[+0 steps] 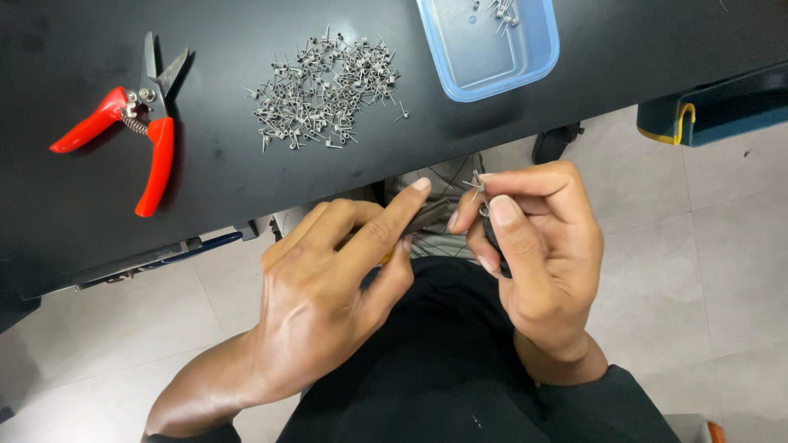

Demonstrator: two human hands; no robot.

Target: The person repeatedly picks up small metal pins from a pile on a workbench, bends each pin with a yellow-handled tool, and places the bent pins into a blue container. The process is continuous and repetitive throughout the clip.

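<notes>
Right hand (542, 254) pinches a small wire spring (478, 190) between thumb and forefinger, fingers pressed together on it, held in the air just off the table edge, above the lap. The spring's legs stick up toward 12 o'clock, its long axis near upright with a slight tilt. Left hand (328, 287) lies at 9 o'clock from the spring, fingers curled shut round a dark tool (427, 217) with a bit of yellow showing at the handle; the forefinger is laid along it. The tool's tip points toward 3 o'clock, straight at the spring, nearly touching the right thumb. Whether the tip already grips the spring I cannot tell; it is hidden by the fingers. The right hand is the nearer one, as it holds the spring.

On the black table (230, 180): a loose pile of like springs (324, 86) at 11 o'clock from the hands, red-handled cutters (135, 123) at far 10 o'clock lying open, and a blue plastic tray (488, 45) at 12 o'clock with a few springs in its far corner. The tray and pile are well apart from both hands. Grey tiled floor (722, 246) below.
</notes>
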